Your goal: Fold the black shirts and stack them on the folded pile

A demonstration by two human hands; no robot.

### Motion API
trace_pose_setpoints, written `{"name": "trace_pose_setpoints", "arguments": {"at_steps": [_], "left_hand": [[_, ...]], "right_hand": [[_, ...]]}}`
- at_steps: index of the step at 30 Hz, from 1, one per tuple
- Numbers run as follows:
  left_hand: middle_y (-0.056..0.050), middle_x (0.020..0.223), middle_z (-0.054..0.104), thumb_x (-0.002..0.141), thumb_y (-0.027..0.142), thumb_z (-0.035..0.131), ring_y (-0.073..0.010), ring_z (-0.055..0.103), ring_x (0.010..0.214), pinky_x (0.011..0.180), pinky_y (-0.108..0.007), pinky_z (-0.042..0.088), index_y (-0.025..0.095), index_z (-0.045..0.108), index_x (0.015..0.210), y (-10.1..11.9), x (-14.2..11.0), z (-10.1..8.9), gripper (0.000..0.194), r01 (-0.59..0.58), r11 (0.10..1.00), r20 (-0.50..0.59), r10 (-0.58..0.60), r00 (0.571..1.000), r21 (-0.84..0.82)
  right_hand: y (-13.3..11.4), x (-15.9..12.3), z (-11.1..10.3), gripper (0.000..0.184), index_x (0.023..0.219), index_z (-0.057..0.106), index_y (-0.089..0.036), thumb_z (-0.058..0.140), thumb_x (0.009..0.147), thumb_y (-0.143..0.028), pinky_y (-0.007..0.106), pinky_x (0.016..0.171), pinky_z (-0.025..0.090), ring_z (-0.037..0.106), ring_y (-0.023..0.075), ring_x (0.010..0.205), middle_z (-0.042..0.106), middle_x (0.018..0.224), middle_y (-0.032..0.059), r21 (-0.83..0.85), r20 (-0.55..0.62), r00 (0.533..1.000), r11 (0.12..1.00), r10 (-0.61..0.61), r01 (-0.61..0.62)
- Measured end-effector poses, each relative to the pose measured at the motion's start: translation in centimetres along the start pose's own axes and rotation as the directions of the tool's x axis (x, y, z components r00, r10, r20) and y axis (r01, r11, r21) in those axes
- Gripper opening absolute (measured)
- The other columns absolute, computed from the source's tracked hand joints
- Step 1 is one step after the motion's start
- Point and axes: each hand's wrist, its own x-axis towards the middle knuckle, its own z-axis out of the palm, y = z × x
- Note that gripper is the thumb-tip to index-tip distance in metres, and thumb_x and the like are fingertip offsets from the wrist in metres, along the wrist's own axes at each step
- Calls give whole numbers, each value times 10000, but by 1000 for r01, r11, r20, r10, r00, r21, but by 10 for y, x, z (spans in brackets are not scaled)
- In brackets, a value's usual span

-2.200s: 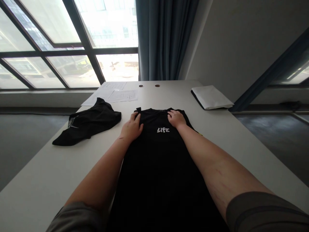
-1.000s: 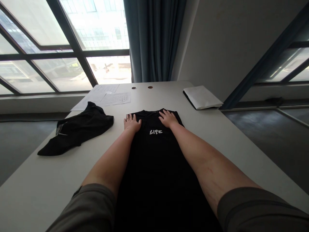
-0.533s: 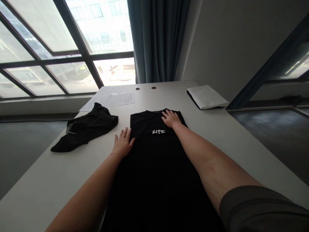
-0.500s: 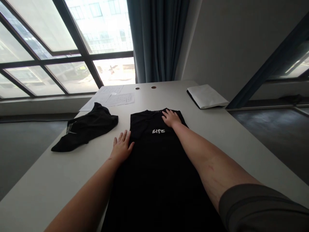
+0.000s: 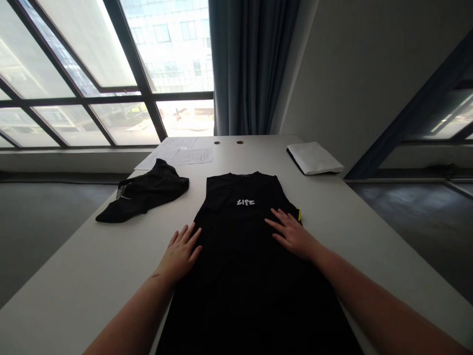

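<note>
A black sleeveless shirt point(image 5: 240, 236) lies spread flat on the white table point(image 5: 92, 276), its neckline toward the far end. White lettering point(image 5: 246, 202) marks its upper middle, and a bit of yellow point(image 5: 299, 216) shows at its right edge. My left hand point(image 5: 181, 251) rests with fingers outstretched on the shirt's left edge. On the right side of the cloth, below the lettering, my right hand point(image 5: 290, 232) lies with its fingers spread. Neither hand grips anything. The shirt's lower end runs out of view at the bottom.
Left of the shirt lies a crumpled black garment point(image 5: 146, 192). Behind it are sheets of paper point(image 5: 192, 156). A folded white item point(image 5: 314, 158) with a dark underside sits at the back right. Past the table hangs a blue curtain point(image 5: 251, 69) beside large windows point(image 5: 181, 44).
My right hand has slid from near the neckline down the shirt's right side, uncovering the yellow bit. My left hand has shifted slightly nearer to me. The view has tilted a little.
</note>
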Motion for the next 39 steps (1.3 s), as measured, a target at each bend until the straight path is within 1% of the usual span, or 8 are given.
{"name": "trace_pose_setpoints", "arguments": {"at_steps": [6, 12, 19, 25, 29, 32, 35, 39], "left_hand": [[-122, 1658, 387, 1029, 385, 480, -365, 342, 1537, 1236, -635, 287, 207, 538, 1524, 16, -7, -8, 529, -22, 1000, -83, 24, 996, 18], [-31, 1660, 400, 1037, 393, 518, -278, 408, 1513, 1240, -526, 355, 356, 448, 1576, 36, -47, -15, 545, -402, 912, -28, 401, 916, -87], [-61, 1615, 474, 1016, 379, 514, -296, 459, 1474, 1209, -531, 390, 315, 519, 1531, 26, -113, -8, 519, -141, 988, -139, 131, 982, -63], [-135, 1208, 684, 1013, 357, 481, -284, 653, 1085, 979, -439, 522, 164, 627, 1320, 46, -142, -20, 391, 203, 973, -212, -222, 952, -108], [-112, 1034, 682, 1011, 314, 468, -278, 630, 973, 924, -418, 487, 177, 660, 1002, 59, -135, -33, 236, 294, 954, -93, -298, 950, -52], [-103, 1009, 681, 1022, 272, 422, -270, 633, 970, 901, -392, 465, 193, 608, 932, 61, -129, -41, 221, 283, 955, -4, -284, 959, -86], [-78, 936, 683, 1040, 292, 384, -242, 658, 894, 820, -350, 458, 214, 544, 941, 60, -126, -45, 204, 329, 919, 58, -324, 944, -218], [-6, 807, 666, 992, 303, 448, -199, 653, 739, 699, -299, 443, 244, 494, 994, 58, -128, -44, 75, 328, 812, 99, -322, 942, -483]], "right_hand": [[-38, -151, -5, 578, 1615, 377, -383, 433, 1048, -480, 595, 1250, 286, 299, 308, 1560, 258, 1715, 38, -26, 60, 976, 978, 209, -208], [-59, -177, -13, 555, 1597, 415, -374, 415, 1046, -445, 607, 1246, 289, 325, 298, 1550, 311, 1693, 21, -47, 48, 956, 957, 288, -286], [-56, -176, -10, 554, 1581, 453, -344, 411, 1037, -440, 598, 1236, 307, 335, 301, 1545, 334, 1682, 36, -85, 26, 959, 956, 283, -280], [-56, -179, 0, 544, 1552, 500, -329, 412, 1023, -420, 602, 1218, 330, 386, 313, 1520, 386, 1662, 49, -86, -29, 958, 954, 286, -288], [-53, -172, -8, 498, 1436, 632, -322, 493, 966, -411, 640, 1167, 376, 444, 358, 1475, 535, 1564, 71, -71, -38, 952, 949, 305, -307], [-54, -146, -30, 338, 1119, 799, -261, 550, 924, -379, 611, 1122, 421, 554, 383, 1349, 713, 1313, 115, -46, -86, 960, 961, 268, -272], [-67, -95, -53, 299, 1005, 797, -227, 523, 952, -334, 479, 1047, 483, 655, 304, 1139, 751, 1135, 122, 34, -144, 970, 980, 197, -194], [-101, 3, -58, 286, 1029, 776, -211, 509, 976, -298, 340, 976, 486, 678, 235, 1051, 756, 1093, 86, 106, -34, 981, 977, 191, -187]]}}
